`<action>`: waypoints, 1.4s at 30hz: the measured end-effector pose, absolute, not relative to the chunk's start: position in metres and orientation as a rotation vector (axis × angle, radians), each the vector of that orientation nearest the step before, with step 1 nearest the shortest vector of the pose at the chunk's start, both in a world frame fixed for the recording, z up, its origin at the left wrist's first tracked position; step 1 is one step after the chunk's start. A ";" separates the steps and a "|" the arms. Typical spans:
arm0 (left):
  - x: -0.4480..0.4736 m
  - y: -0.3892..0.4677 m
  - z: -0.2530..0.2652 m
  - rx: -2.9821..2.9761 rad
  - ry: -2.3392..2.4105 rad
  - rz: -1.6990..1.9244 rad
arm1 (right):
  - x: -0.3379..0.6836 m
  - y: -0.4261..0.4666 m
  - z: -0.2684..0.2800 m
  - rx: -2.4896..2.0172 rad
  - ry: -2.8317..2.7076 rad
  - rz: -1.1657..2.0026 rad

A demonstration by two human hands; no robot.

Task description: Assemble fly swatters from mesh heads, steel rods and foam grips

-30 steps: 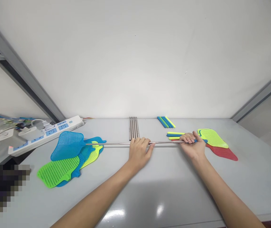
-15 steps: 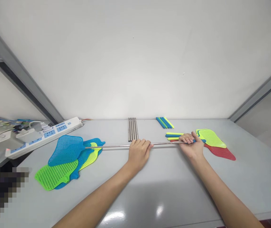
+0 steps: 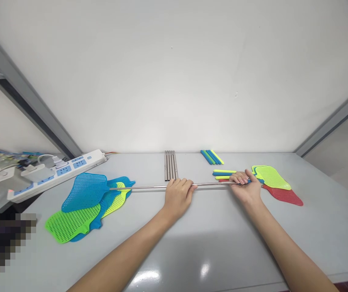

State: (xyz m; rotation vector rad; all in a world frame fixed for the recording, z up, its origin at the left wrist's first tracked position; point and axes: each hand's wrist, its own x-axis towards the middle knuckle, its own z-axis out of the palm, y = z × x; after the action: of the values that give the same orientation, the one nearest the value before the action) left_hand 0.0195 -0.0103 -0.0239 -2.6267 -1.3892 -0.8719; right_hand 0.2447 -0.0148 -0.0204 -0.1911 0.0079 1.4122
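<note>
Rod (image 3: 149, 187) across the desk (image 3: 210, 231), left hand (image 3: 179, 196) closed around it, right hand (image 3: 248, 190) gripping blue handle (image 3: 260, 181), blue swatter head (image 3: 85, 192) over green one (image 3: 73, 223) toward nine o'clock, steel tubes (image 3: 170, 165) at twelve, lime head (image 3: 271, 177) at three.

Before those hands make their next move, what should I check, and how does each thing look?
1. Left hand holding the metal rod: ok.
2. Right hand on the blue handle: ok.
3. Blue swatter head at the rod's other end: ok.
4. Rod fully seated in the handle: cannot tell; fingers hide the joint.
5. Clearance between left fingertips and the loose rods: not ok; they look very close.
6. Power strip away from both hands: ok.
</note>
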 end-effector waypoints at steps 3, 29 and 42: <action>0.019 -0.010 -0.024 -2.626 -1.391 -0.864 | 0.245 -0.015 -0.020 -0.201 0.016 1.410; 0.018 -0.009 -0.022 -2.664 -1.386 -0.839 | 0.246 -0.011 -0.026 -0.257 -0.047 1.398; 0.019 -0.011 -0.022 -2.665 -1.404 -0.839 | 0.245 -0.011 -0.025 -0.294 -0.069 1.388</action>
State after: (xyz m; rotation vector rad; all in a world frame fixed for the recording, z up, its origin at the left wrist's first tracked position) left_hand 0.0191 -0.0105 -0.0217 -2.6653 -1.4040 -0.8385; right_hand 0.2451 -0.0114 -0.0254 -0.2944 -0.0689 1.3884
